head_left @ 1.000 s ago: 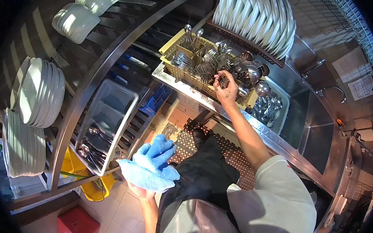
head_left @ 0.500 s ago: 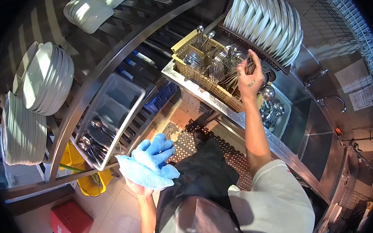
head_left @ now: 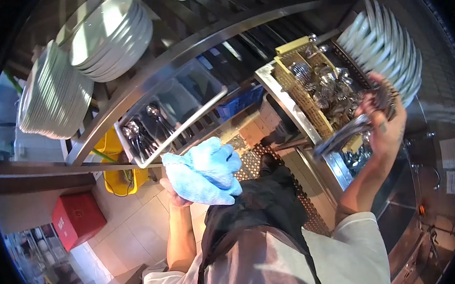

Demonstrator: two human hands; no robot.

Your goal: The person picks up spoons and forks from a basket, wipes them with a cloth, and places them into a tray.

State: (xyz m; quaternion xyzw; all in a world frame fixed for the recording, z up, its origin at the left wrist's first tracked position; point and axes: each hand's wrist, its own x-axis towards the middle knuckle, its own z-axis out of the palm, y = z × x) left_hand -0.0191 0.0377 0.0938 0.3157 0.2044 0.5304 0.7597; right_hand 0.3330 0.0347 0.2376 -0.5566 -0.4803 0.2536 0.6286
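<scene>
A light blue cloth (head_left: pixel 203 172) is bunched over my left hand (head_left: pixel 176 193), which grips it from below near my apron. My right hand (head_left: pixel 387 124) is closed around a bundle of metal cutlery (head_left: pixel 344 134), whose long ends point left, blurred by motion. Just left of that hand is the yellow perforated basket (head_left: pixel 302 102), divided into compartments and filled with spoons and forks (head_left: pixel 332 88). A grey tub (head_left: pixel 187 124) on the slatted rack holds several spoons (head_left: pixel 142 134) at its near left end.
White plates (head_left: pixel 55 95) and bowls (head_left: pixel 112 39) stack on the rack at upper left. More plates (head_left: pixel 389 54) stand upright beyond the basket. Cutlery lies in a container (head_left: pixel 358 159) by the sink. A red box (head_left: pixel 78 220) and yellow bucket (head_left: pixel 120 175) are on the floor.
The view has swung, so the racks and basket sit further right. My right hand has lifted a cutlery bundle away from the basket. The blue cloth is still in my left hand.
</scene>
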